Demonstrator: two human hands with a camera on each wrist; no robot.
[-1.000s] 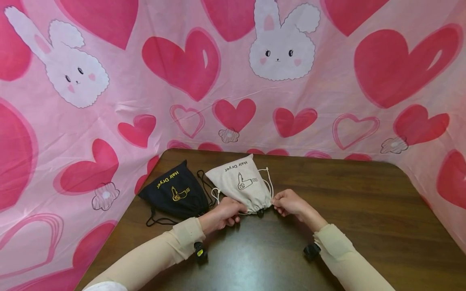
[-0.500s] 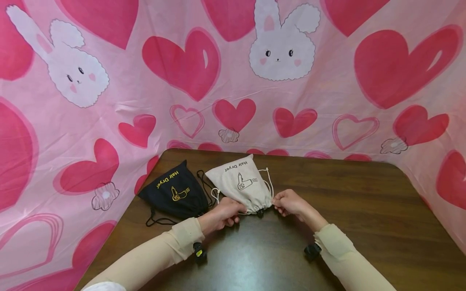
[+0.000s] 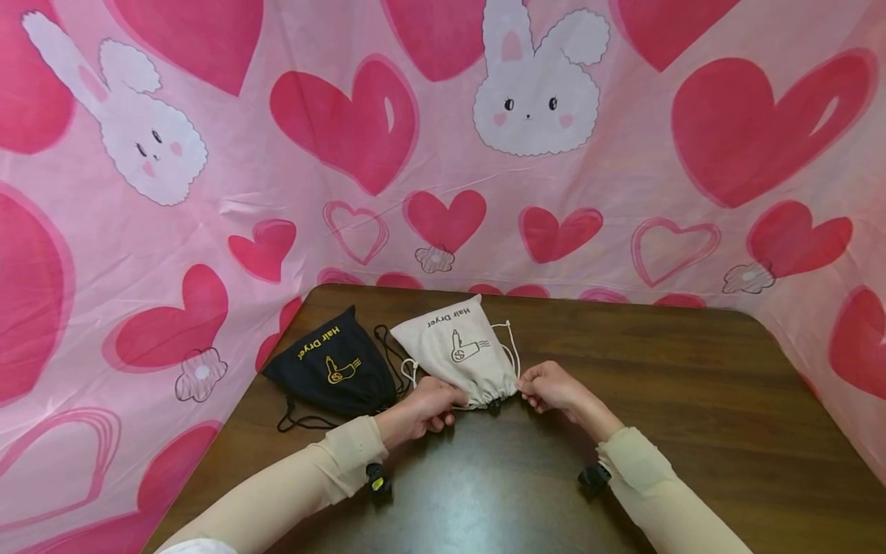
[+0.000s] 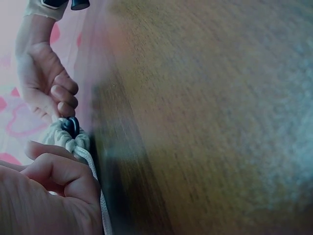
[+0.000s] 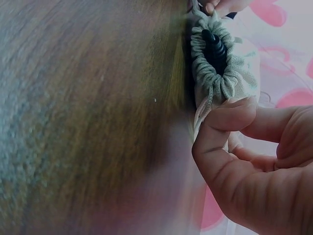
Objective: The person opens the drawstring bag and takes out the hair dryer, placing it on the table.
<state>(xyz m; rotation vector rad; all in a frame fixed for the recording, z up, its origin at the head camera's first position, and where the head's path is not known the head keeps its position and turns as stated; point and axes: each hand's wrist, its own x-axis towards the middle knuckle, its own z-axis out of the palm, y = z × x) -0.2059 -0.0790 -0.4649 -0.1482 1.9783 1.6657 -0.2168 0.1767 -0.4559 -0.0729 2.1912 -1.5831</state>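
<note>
A cream drawstring bag (image 3: 443, 335) printed "Hair Dryer" lies on the table, its gathered mouth toward me. My left hand (image 3: 425, 406) pinches the left side of that mouth. At the opposite corner, my right hand (image 3: 554, 387) grips the cloth edge between thumb and curled index finger. Between the hands the mouth is partly drawn in, and a black ribbed end (image 5: 216, 51) shows inside it in the right wrist view. The rest of that black thing is hidden by the cloth. A white cord (image 4: 93, 169) runs past my left fingers.
Left of the cream bag lies a black drawstring bag (image 3: 339, 362) with yellow "Hair Dryer" print, its black cords (image 3: 298, 419) loose on the wood. The brown table (image 3: 678, 385) ends at a pink heart-and-rabbit cloth (image 3: 443, 169) behind and at both sides.
</note>
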